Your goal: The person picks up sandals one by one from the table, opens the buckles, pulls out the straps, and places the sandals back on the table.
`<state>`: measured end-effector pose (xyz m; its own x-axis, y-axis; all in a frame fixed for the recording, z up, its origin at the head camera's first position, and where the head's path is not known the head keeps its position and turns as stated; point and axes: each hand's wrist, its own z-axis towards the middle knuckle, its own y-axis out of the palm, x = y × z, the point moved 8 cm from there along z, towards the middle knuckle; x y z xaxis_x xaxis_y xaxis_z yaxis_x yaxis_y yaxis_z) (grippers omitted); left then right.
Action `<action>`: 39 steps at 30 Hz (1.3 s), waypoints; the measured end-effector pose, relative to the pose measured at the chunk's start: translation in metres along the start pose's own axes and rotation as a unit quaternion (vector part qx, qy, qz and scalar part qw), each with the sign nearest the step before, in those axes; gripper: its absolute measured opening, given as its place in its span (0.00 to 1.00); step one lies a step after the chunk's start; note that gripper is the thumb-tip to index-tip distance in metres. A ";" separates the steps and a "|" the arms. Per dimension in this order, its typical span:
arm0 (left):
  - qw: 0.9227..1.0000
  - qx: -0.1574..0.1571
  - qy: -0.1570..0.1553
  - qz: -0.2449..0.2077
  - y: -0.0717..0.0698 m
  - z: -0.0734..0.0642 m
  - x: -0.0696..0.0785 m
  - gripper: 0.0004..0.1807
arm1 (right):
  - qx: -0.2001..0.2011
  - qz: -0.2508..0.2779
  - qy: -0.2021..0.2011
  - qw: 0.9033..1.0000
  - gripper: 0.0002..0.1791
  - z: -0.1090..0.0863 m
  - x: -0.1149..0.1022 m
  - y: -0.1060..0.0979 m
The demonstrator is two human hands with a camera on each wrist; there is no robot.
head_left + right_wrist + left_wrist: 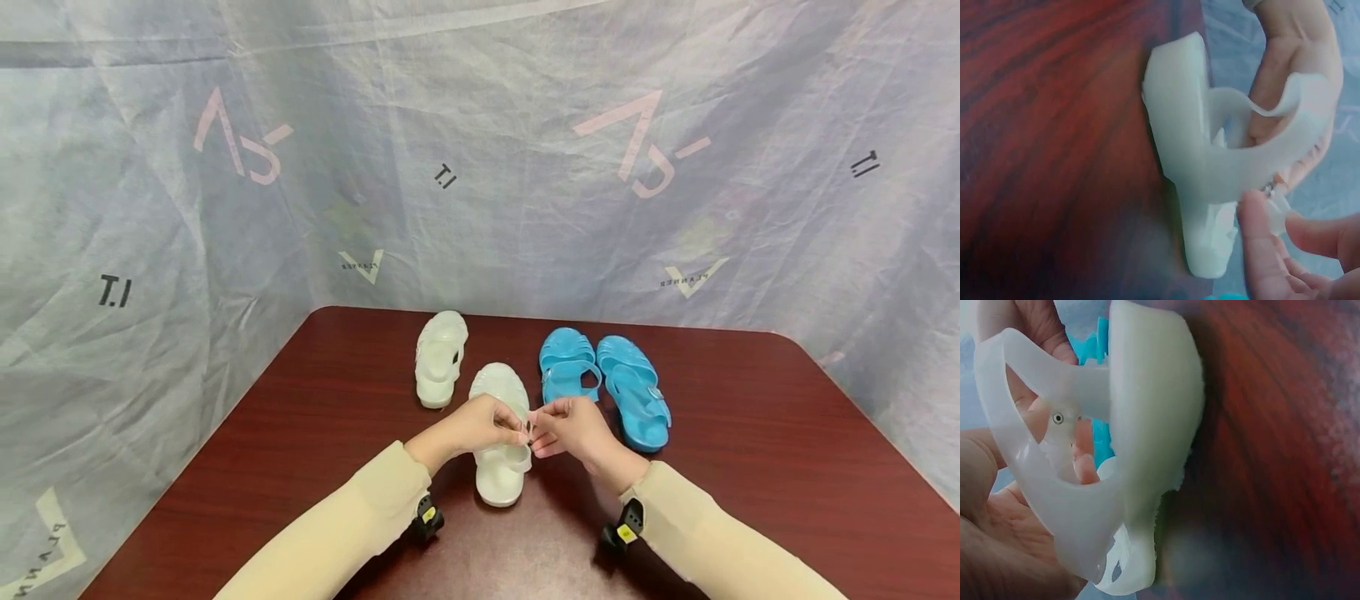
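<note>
A whitish jelly sandal [501, 482] lies sole down on the table, toe pointing away from me. Both of my hands meet at the right side of its ankle strap [1010, 406]. With thumb and fingers my left hand [480, 427] pinches the strap by a small metal buckle [1267, 187]. My right hand [576, 432] pinches a translucent strap end [1279, 215] close to that buckle. Part of the sandal's upper is hidden behind my left hand. How far the strap end is through the buckle, I cannot tell.
A second whitish sandal [441, 358] stands farther back on the left. Two blue sandals, one nearer the middle [566, 350] and one to its right [636, 400], sit beyond my right hand. The dark red table [750, 433] ends at a grey cloth backdrop [510, 225].
</note>
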<state>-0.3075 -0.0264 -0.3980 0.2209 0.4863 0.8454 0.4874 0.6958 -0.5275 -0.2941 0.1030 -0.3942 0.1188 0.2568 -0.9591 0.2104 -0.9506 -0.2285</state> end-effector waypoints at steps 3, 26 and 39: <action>1.000 -0.002 -0.002 -0.004 0.001 0.000 -0.002 0.09 | -0.011 -0.015 0.011 1.000 0.17 -0.001 0.002 -0.004; 0.999 0.015 0.015 0.038 -0.013 0.003 -0.005 0.10 | -0.089 0.006 -0.007 0.996 0.21 -0.006 0.010 0.003; 0.999 0.016 0.028 0.040 -0.013 0.005 0.001 0.09 | -0.035 0.024 -0.004 0.999 0.20 -0.004 0.018 0.008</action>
<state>-0.3179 -0.0319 -0.3908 0.3052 0.5113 0.8034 0.4385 0.6734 -0.5952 -0.2858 0.1005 -0.4129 0.1225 0.2101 -0.9700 0.2729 -0.9468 -0.1707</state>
